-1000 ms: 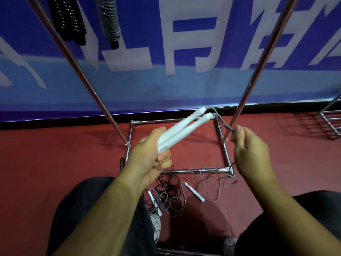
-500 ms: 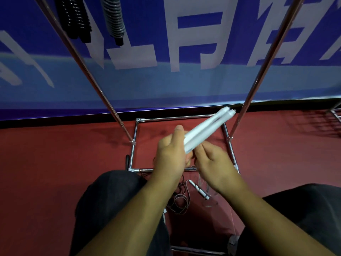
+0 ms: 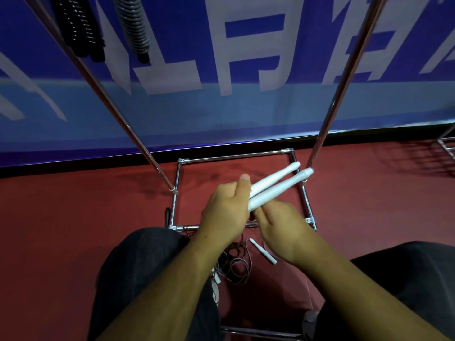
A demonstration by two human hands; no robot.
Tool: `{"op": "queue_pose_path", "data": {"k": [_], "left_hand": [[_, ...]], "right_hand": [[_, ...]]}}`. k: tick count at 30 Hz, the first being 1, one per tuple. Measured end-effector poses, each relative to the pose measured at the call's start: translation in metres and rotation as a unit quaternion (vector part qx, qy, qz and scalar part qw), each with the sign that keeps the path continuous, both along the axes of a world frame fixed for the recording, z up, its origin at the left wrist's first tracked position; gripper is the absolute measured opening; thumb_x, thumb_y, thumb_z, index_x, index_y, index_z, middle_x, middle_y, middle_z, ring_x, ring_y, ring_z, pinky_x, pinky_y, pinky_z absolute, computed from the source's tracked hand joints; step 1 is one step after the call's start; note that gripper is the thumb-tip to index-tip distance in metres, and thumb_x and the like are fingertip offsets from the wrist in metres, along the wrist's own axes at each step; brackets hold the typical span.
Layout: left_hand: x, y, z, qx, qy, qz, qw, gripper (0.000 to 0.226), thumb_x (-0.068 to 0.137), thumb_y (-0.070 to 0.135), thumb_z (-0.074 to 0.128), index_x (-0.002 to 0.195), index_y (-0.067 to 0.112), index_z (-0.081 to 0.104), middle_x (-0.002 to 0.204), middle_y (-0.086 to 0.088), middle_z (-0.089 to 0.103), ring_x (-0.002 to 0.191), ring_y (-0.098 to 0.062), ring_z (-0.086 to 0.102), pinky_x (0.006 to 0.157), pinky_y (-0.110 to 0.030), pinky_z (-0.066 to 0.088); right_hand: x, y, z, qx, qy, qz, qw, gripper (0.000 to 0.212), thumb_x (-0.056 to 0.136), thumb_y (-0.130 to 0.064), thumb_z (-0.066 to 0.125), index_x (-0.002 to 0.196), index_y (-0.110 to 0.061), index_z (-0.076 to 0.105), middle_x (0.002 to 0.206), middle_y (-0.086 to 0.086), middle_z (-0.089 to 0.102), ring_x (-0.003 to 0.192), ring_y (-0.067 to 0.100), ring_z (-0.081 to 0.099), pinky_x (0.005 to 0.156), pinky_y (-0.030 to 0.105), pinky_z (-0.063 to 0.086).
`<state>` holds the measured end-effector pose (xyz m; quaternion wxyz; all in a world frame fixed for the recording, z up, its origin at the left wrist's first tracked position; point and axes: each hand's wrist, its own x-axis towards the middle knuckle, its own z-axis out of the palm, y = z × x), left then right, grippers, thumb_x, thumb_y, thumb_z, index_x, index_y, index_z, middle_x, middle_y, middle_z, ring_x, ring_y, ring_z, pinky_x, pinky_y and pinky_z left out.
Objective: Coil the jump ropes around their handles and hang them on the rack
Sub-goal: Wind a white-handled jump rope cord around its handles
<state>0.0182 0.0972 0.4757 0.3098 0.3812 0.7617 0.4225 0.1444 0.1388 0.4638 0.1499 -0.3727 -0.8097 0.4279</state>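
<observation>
My left hand [image 3: 227, 209] grips the near ends of two white jump-rope handles [image 3: 277, 185], which point up and to the right side by side. My right hand [image 3: 283, 228] sits just below them at their near ends; what its fingers hold is hidden. The rope of this pair is not visible. Several loose dark ropes [image 3: 234, 264] lie tangled on the red floor under my hands, with another white handle [image 3: 262, 251] among them. Two coiled ropes, one black [image 3: 81, 28] and one grey [image 3: 134, 28], hang at the top left of the chrome rack [image 3: 327, 114].
The rack's two slanted chrome poles rise left and right, and its square base frame [image 3: 236, 156] lies on the red floor. A blue banner [image 3: 221, 70] covers the wall behind. My knees in dark trousers [image 3: 138, 267] flank the ropes. Another wire rack [image 3: 446, 146] shows at the right edge.
My right hand has come in from the right, where it pinched the grey rope, to the handles' near ends. The handles have shifted right and their tips have spread slightly.
</observation>
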Motion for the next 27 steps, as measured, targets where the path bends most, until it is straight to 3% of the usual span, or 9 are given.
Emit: {"op": "queue_pose_path", "data": {"k": [4, 8, 11, 13, 16, 19, 22, 25, 27], "left_hand": [[0.006, -0.006, 0.008, 0.048, 0.019, 0.004, 0.999, 0.054, 0.098, 0.054, 0.038, 0.071, 0.018, 0.067, 0.053, 0.001, 0.053, 0.053, -0.014, 0.049, 0.053, -0.037, 0.039], [0.009, -0.005, 0.010, 0.059, -0.002, 0.046, 0.997, 0.054, 0.092, 0.060, 0.042, 0.060, 0.018, 0.052, 0.048, 0.002, 0.042, 0.049, -0.018, 0.043, 0.051, -0.040, 0.035], [0.009, -0.005, 0.009, 0.043, -0.033, 0.088, 0.995, 0.059, 0.089, 0.062, 0.041, 0.062, 0.009, 0.045, 0.048, -0.003, 0.040, 0.046, -0.028, 0.044, 0.049, -0.049, 0.039], [0.009, -0.005, 0.009, 0.024, -0.027, 0.096, 0.995, 0.061, 0.091, 0.059, 0.039, 0.062, 0.007, 0.043, 0.046, 0.001, 0.041, 0.048, -0.029, 0.045, 0.051, -0.049, 0.039], [0.009, -0.003, 0.010, 0.020, 0.019, 0.085, 0.996, 0.060, 0.106, 0.043, 0.042, 0.053, 0.015, 0.039, 0.044, 0.003, 0.042, 0.049, -0.019, 0.041, 0.053, -0.034, 0.028], [0.008, -0.002, 0.011, 0.031, 0.058, 0.079, 0.995, 0.058, 0.109, 0.033, 0.042, 0.054, 0.015, 0.038, 0.046, 0.001, 0.040, 0.046, -0.012, 0.041, 0.048, -0.031, 0.027], [0.003, 0.001, 0.012, 0.025, 0.069, 0.100, 0.992, 0.058, 0.110, 0.030, 0.040, 0.054, 0.014, 0.039, 0.048, -0.001, 0.042, 0.045, -0.006, 0.047, 0.043, -0.022, 0.029], [0.000, 0.002, 0.014, 0.015, 0.082, 0.104, 0.991, 0.058, 0.110, 0.030, 0.039, 0.054, 0.013, 0.039, 0.050, -0.002, 0.045, 0.045, -0.005, 0.048, 0.043, -0.021, 0.032], [-0.002, 0.000, 0.013, 0.010, 0.108, 0.093, 0.990, 0.058, 0.110, 0.029, 0.038, 0.055, 0.013, 0.041, 0.052, -0.003, 0.048, 0.048, -0.007, 0.050, 0.044, -0.021, 0.033]], "right_hand": [[0.000, 0.001, 0.004, -0.045, 0.053, -0.004, 0.998, 0.025, 0.107, -0.022, 0.045, 0.087, -0.026, 0.059, 0.075, -0.005, 0.066, 0.073, 0.016, 0.060, 0.063, 0.026, 0.044], [-0.001, 0.000, 0.014, -0.095, 0.083, 0.010, 0.992, 0.043, 0.108, -0.018, 0.045, 0.069, -0.035, 0.055, 0.057, -0.024, 0.057, 0.057, -0.001, 0.053, 0.057, 0.011, 0.038], [-0.001, -0.001, 0.014, -0.118, 0.047, 0.023, 0.992, 0.054, 0.109, -0.025, 0.043, 0.056, -0.028, 0.057, 0.048, -0.018, 0.053, 0.048, 0.002, 0.047, 0.058, 0.015, 0.034], [-0.002, -0.002, 0.010, -0.099, 0.004, 0.023, 0.995, 0.053, 0.108, -0.030, 0.041, 0.058, -0.030, 0.059, 0.051, -0.015, 0.054, 0.052, 0.005, 0.046, 0.061, 0.025, 0.036], [-0.003, -0.003, 0.010, -0.065, -0.036, 0.013, 0.997, 0.050, 0.108, -0.028, 0.040, 0.060, -0.032, 0.053, 0.054, -0.009, 0.053, 0.057, 0.011, 0.043, 0.061, 0.032, 0.032], [-0.002, -0.005, 0.013, -0.080, 0.004, 0.004, 0.997, 0.032, 0.107, -0.030, 0.042, 0.077, -0.028, 0.049, 0.070, -0.005, 0.058, 0.063, 0.010, 0.049, 0.059, 0.026, 0.037], [-0.002, -0.007, 0.009, -0.039, 0.032, 0.029, 0.998, 0.021, 0.105, -0.026, 0.049, 0.085, -0.024, 0.057, 0.069, -0.011, 0.058, 0.065, 0.005, 0.051, 0.064, 0.017, 0.039], [-0.002, -0.009, 0.005, 0.002, 0.031, 0.048, 0.998, 0.021, 0.103, -0.027, 0.051, 0.090, -0.018, 0.065, 0.064, -0.013, 0.055, 0.066, 0.008, 0.051, 0.064, 0.021, 0.038], [-0.001, -0.008, 0.004, 0.015, 0.022, 0.053, 0.998, 0.025, 0.103, -0.027, 0.049, 0.083, -0.020, 0.062, 0.061, -0.012, 0.055, 0.065, 0.012, 0.051, 0.064, 0.025, 0.038]]}}
